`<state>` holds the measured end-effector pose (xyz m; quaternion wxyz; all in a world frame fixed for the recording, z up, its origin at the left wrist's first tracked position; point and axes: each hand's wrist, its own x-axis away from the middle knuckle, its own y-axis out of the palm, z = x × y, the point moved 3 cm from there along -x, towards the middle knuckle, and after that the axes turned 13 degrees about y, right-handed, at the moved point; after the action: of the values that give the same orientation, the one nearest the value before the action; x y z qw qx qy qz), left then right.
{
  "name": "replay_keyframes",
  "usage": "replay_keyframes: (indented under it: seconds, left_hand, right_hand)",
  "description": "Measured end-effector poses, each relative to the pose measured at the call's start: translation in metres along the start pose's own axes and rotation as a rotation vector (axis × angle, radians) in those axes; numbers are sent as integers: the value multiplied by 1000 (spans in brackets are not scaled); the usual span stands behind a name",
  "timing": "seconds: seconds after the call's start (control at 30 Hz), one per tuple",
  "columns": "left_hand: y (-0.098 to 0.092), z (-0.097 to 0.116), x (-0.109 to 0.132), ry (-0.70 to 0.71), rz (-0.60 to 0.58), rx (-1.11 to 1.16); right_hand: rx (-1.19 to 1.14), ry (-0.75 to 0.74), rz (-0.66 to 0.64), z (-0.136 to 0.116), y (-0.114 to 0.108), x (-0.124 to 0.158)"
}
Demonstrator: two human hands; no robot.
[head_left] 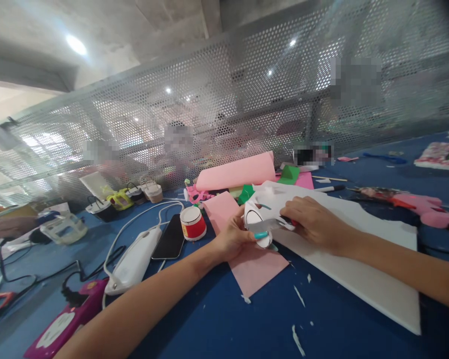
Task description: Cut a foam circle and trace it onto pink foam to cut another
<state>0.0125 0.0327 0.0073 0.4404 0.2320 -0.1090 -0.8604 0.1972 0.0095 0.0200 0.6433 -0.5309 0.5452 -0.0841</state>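
A white cut piece with black curved outlines (253,215), looking like foam or card, is pinched in my left hand (234,237), whose thumb shows a turquoise nail. My right hand (310,222) is closed around a red handle, mostly hidden by the fingers. From it a grey metal blade (264,226) reaches left across the white piece. Whether it is a knife or scissors I cannot tell. Under both hands lie a pink sheet (247,276) and a large white foam sheet (374,269).
A red-and-white cup (193,224), a black phone (169,237) and a white power strip (134,262) sit left. A pink glue gun (422,204) lies right. Behind are a pink roll (235,172) and perforated metal screen (209,114). White scraps (298,295) dot the blue table (254,329).
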Motion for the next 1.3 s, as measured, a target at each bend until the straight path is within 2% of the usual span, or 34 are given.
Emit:
replay_keyframes:
  seconds: [0.3,0.67,1.0,1.1,1.3]
  left_hand:
    - [5,-2,3,-29,-5,-113]
    - [8,-7,2,-50,-177,-275]
    - [8,0,0,6,72,-96]
    - [10,3,0,2,76,-89]
    - [11,0,1,0,32,-56]
  right_hand:
    - [46,15,-29,-3,-1,1]
    - [22,-4,-41,-6,0,1]
    - [-105,84,67,2,-3,3]
    - [-95,97,75,3,-3,3]
    - [-23,60,3,1,-1,2]
